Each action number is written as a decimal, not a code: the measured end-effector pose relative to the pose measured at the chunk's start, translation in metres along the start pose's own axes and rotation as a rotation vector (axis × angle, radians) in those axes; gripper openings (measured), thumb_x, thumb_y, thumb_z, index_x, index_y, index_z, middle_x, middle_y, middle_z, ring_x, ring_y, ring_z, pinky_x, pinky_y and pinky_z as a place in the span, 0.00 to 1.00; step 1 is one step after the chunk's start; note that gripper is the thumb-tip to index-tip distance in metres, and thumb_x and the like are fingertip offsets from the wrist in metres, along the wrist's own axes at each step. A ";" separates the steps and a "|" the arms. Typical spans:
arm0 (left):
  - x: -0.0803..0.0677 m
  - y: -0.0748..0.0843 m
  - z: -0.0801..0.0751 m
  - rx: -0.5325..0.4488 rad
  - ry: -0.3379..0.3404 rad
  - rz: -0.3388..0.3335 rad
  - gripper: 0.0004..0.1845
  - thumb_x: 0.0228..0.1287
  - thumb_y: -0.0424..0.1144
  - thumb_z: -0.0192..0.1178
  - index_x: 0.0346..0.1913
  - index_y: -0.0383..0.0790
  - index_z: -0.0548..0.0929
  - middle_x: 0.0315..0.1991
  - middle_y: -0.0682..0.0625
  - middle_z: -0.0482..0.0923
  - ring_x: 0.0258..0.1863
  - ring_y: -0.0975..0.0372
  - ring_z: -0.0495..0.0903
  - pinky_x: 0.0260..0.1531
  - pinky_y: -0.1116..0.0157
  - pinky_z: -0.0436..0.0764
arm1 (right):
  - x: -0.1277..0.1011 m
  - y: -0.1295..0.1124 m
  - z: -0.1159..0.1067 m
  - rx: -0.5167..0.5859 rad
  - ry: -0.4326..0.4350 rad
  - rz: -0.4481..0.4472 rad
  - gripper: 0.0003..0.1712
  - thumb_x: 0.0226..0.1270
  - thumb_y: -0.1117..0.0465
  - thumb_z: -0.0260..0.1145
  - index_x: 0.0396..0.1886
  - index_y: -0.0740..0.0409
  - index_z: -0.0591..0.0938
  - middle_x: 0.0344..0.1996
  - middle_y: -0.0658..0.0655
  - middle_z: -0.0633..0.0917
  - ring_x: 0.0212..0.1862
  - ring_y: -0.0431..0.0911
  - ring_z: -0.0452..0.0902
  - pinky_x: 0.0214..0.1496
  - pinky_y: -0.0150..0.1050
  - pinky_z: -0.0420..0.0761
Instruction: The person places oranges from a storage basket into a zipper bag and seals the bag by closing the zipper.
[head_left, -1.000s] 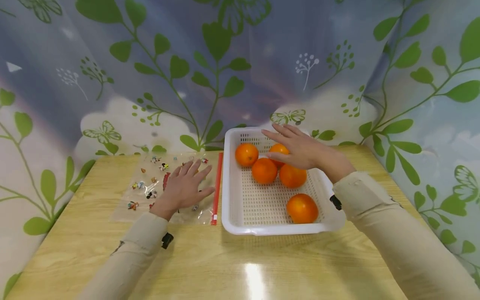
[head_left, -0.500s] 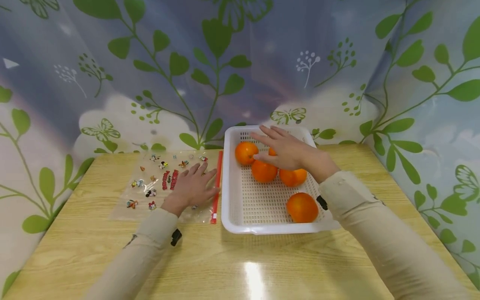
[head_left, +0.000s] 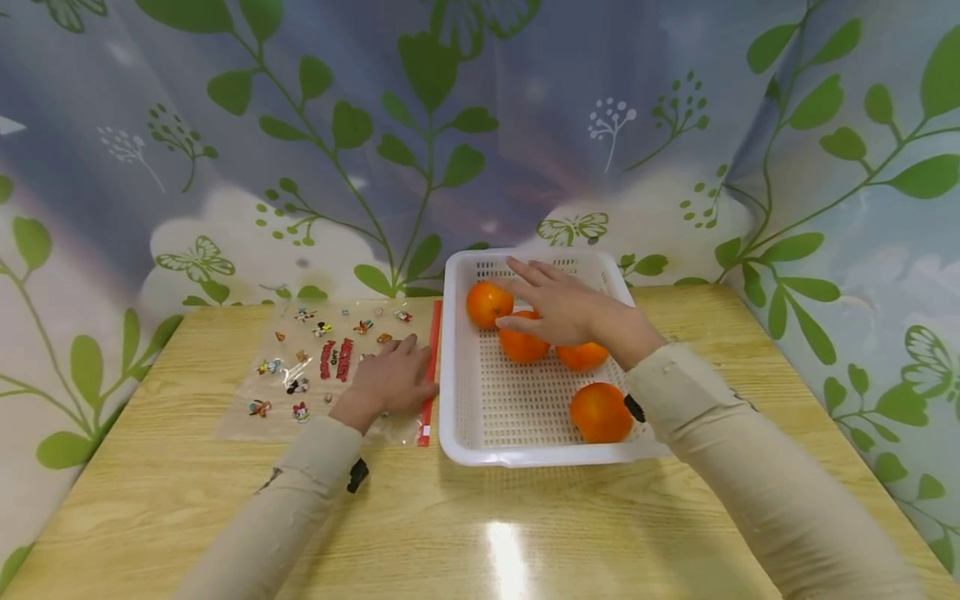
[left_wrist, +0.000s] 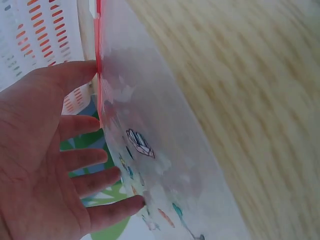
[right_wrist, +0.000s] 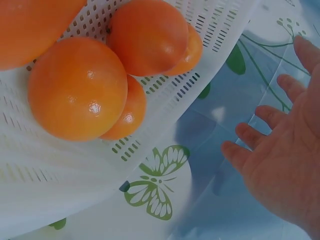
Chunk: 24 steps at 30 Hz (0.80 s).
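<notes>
A clear plastic zip bag (head_left: 315, 392) with cartoon prints and a red zip strip (head_left: 425, 425) lies flat on the left of the table. My left hand (head_left: 390, 377) is over its right part, fingers extended; in the left wrist view, the thumb and fingertips meet the bag near the red strip. To the right stands a white perforated basket (head_left: 487, 458) holding several oranges (head_left: 602, 412). Above its far oranges hovers my right hand (head_left: 562, 310), fingers spread and holding nothing. It partly covers the orange (head_left: 523, 340) below, and the right wrist view shows it apart from the fruit.
The wooden table (head_left: 420, 525) extends in front of the bag and basket. A curtain (head_left: 480, 167) printed with leaves and butterflies hangs right behind them and along both sides. The basket's left wall stands close beside the bag's red strip.
My left hand has moved right, toward the red strip, uncovering more of the bag's print. The right hand has shifted left over the basket. Bag and oranges lie as before.
</notes>
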<state>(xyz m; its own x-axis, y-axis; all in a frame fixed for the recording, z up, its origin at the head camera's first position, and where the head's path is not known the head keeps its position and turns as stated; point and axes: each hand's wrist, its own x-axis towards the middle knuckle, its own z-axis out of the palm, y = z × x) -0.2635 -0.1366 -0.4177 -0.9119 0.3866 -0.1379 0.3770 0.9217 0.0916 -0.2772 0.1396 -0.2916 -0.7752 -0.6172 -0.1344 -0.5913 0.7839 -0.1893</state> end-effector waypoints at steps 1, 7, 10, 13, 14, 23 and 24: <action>0.000 0.001 0.000 -0.001 -0.007 -0.009 0.36 0.67 0.60 0.48 0.72 0.43 0.62 0.71 0.39 0.55 0.66 0.42 0.59 0.53 0.40 0.69 | 0.001 -0.001 0.000 0.003 -0.004 -0.001 0.40 0.70 0.33 0.45 0.77 0.36 0.49 0.76 0.53 0.39 0.74 0.57 0.34 0.71 0.57 0.44; 0.003 0.005 0.000 0.039 -0.020 0.006 0.29 0.67 0.54 0.48 0.64 0.38 0.72 0.59 0.41 0.70 0.52 0.46 0.72 0.44 0.46 0.77 | 0.002 -0.003 0.001 0.007 -0.009 0.003 0.39 0.70 0.33 0.45 0.76 0.34 0.49 0.76 0.52 0.37 0.74 0.56 0.35 0.71 0.57 0.45; 0.003 0.007 -0.002 0.046 -0.020 0.005 0.27 0.67 0.51 0.49 0.62 0.38 0.74 0.57 0.41 0.72 0.49 0.46 0.73 0.43 0.47 0.77 | 0.002 -0.003 0.001 0.002 -0.010 0.002 0.39 0.70 0.34 0.45 0.76 0.35 0.49 0.76 0.52 0.37 0.74 0.56 0.35 0.71 0.57 0.46; 0.004 0.007 -0.002 0.055 -0.012 -0.002 0.25 0.66 0.50 0.49 0.58 0.38 0.76 0.54 0.42 0.74 0.46 0.47 0.73 0.41 0.49 0.77 | 0.002 -0.002 0.003 0.000 -0.015 0.002 0.39 0.70 0.34 0.45 0.77 0.35 0.49 0.76 0.52 0.36 0.74 0.57 0.35 0.70 0.58 0.46; 0.004 0.008 -0.002 0.054 -0.003 -0.001 0.24 0.65 0.50 0.50 0.55 0.38 0.78 0.52 0.42 0.74 0.45 0.47 0.74 0.40 0.49 0.78 | 0.001 -0.001 0.003 0.002 -0.018 0.003 0.39 0.70 0.34 0.46 0.77 0.35 0.49 0.76 0.52 0.36 0.74 0.57 0.35 0.70 0.58 0.46; 0.012 0.012 -0.002 0.134 0.043 -0.006 0.12 0.61 0.48 0.52 0.31 0.42 0.77 0.37 0.47 0.77 0.34 0.50 0.76 0.30 0.53 0.78 | -0.003 0.006 0.007 0.007 -0.025 0.006 0.38 0.71 0.35 0.46 0.76 0.39 0.52 0.76 0.53 0.35 0.74 0.59 0.36 0.71 0.57 0.44; 0.013 0.013 -0.003 0.140 0.046 -0.005 0.11 0.61 0.47 0.53 0.29 0.42 0.76 0.35 0.47 0.76 0.33 0.50 0.76 0.28 0.53 0.78 | -0.004 0.007 0.008 0.006 -0.024 0.004 0.38 0.71 0.35 0.45 0.76 0.39 0.52 0.76 0.53 0.36 0.74 0.60 0.36 0.71 0.57 0.45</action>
<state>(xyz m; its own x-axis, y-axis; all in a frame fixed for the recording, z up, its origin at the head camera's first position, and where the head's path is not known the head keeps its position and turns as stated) -0.2708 -0.1201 -0.4157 -0.9190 0.3833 -0.0920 0.3885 0.9202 -0.0476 -0.2766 0.1465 -0.3001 -0.7722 -0.6153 -0.1582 -0.5866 0.7862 -0.1946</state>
